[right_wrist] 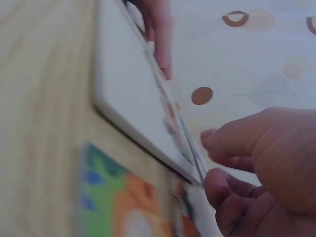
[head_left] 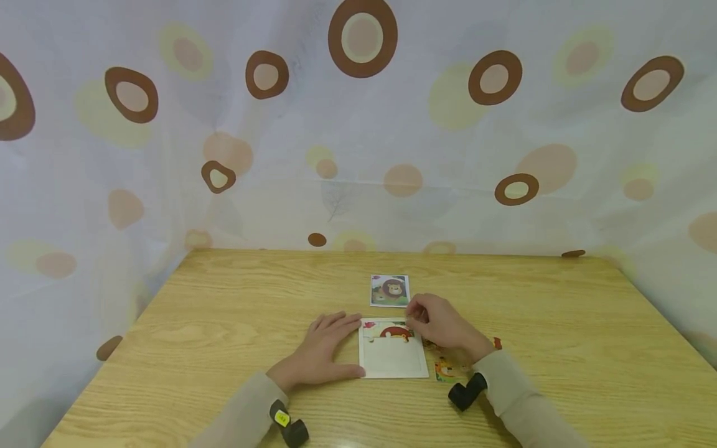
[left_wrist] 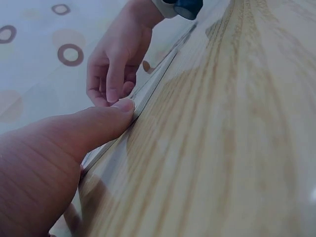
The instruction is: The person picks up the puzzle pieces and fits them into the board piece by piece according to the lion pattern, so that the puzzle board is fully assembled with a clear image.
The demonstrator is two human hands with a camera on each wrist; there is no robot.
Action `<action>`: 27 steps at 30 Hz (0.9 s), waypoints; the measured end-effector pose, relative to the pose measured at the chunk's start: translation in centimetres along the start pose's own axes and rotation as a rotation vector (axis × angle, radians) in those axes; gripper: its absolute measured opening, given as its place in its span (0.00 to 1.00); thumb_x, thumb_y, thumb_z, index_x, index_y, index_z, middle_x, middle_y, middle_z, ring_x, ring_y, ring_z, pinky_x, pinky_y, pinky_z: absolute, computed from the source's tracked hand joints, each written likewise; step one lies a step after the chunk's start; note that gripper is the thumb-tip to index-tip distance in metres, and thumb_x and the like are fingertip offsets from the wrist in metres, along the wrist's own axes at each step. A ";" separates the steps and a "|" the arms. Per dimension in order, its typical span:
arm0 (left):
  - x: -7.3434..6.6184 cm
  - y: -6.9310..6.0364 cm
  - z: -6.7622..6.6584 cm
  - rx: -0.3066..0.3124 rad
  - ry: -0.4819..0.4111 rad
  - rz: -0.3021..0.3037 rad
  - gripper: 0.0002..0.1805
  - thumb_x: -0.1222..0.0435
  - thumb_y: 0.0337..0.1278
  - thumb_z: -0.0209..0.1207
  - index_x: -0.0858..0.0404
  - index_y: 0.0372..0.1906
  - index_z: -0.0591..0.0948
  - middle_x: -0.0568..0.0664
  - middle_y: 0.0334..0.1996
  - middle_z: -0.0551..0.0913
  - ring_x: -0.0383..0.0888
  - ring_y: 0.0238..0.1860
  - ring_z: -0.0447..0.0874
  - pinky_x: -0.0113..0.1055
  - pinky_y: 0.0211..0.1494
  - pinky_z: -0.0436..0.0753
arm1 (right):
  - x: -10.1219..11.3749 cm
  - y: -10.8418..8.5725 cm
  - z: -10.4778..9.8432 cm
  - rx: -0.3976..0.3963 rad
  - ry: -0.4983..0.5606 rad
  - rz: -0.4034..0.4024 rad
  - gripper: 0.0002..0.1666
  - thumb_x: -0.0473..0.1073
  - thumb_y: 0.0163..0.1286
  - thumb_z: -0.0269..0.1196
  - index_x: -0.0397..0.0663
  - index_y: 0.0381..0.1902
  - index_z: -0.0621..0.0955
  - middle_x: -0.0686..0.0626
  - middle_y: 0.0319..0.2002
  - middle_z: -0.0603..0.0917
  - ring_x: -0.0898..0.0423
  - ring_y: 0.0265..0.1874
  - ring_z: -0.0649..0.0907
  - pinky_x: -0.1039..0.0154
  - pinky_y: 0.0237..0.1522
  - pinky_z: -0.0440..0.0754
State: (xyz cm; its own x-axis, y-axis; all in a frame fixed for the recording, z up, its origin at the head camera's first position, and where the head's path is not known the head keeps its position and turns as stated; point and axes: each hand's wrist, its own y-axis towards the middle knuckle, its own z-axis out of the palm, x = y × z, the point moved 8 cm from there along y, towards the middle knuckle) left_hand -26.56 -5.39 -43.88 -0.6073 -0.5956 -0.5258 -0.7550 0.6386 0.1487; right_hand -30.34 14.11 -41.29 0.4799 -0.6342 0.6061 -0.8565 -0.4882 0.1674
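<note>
A white puzzle board [head_left: 393, 361] lies on the table, its upper part filled with picture pieces and its lower part bare. My left hand [head_left: 322, 351] lies spread along the board's left side. Its fingertips touch the upper left corner and its thumb the lower left. Over the upper right corner, my right hand [head_left: 442, 320] pinches a thin puzzle piece [right_wrist: 195, 157] between thumb and curled fingers, the piece showing nearly edge-on in the right wrist view. Beside the board's right edge lie loose puzzle pieces [head_left: 445, 371], partly hidden under the right hand and wrist.
Behind the board, a small lion picture card [head_left: 390, 300] lies flat on the wooden table [head_left: 235, 292]. A pale curtain [head_left: 358, 137] with brown and peach spots surrounds the table at the back and sides.
</note>
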 end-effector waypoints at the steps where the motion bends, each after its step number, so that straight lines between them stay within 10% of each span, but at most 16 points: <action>1: 0.0 0.0 0.0 0.000 -0.002 0.000 0.46 0.43 0.51 0.64 0.61 0.72 0.64 0.50 0.73 0.62 0.57 0.74 0.51 0.63 0.73 0.45 | -0.3 -0.1 -0.3 0.010 0.008 -0.001 0.05 0.37 0.66 0.63 0.42 0.38 0.79 0.51 0.32 0.78 0.63 0.27 0.73 0.67 0.32 0.76; 16: -0.2 0.3 -0.2 0.003 0.000 -0.009 0.46 0.43 0.51 0.64 0.61 0.72 0.64 0.49 0.73 0.61 0.57 0.75 0.51 0.62 0.74 0.44 | -0.4 -1.6 -2.2 0.313 0.024 0.043 0.14 0.39 0.57 0.71 0.40 0.37 0.78 0.49 0.34 0.79 0.59 0.30 0.74 0.67 0.34 0.75; 27: 0.0 0.2 0.0 0.006 0.003 -0.006 0.46 0.42 0.51 0.63 0.60 0.72 0.64 0.48 0.73 0.61 0.56 0.75 0.51 0.62 0.73 0.44 | -0.4 -1.8 -1.4 0.348 0.000 0.072 0.13 0.34 0.49 0.71 0.42 0.32 0.79 0.51 0.28 0.76 0.61 0.26 0.69 0.68 0.30 0.71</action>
State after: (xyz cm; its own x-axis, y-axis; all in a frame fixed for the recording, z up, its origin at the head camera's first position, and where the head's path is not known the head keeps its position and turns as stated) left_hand -26.69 -5.30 -43.86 -0.6031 -0.6011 -0.5243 -0.7575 0.6375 0.1405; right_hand -29.27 16.01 -40.74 0.4210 -0.6742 0.6068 -0.7722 -0.6174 -0.1502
